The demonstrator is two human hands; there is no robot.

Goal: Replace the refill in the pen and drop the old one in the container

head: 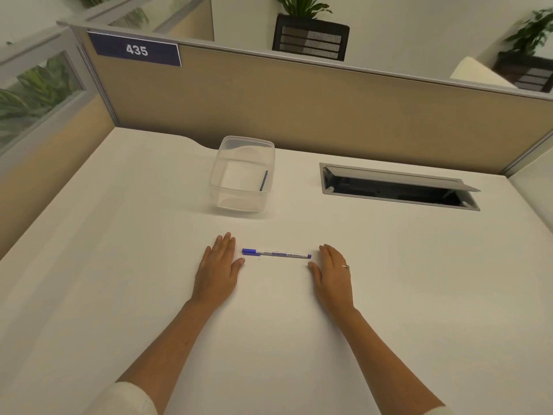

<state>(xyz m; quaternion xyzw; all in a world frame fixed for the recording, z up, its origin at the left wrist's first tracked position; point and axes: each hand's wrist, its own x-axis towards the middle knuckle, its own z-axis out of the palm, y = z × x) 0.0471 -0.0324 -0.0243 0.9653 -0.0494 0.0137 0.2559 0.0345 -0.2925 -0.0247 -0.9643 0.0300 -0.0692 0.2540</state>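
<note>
A white pen (pixel 276 254) with a blue cap lies crosswise on the white desk (pixel 119 265), cap end to the left. My left hand (pixel 217 269) rests flat on the desk just left of the cap, fingers together, holding nothing. My right hand (pixel 332 272) lies flat just right of the pen's tip, a ring on one finger, also holding nothing. Behind the pen stands a clear plastic container (pixel 223 187). Inside it a thin blue refill (pixel 263 180) leans against the right wall.
An open cable hatch (pixel 398 187) with a raised grey lid is set into the desk at the back right. Beige partition walls (pixel 299 106) close off the back and left; a sign on the back wall reads 435.
</note>
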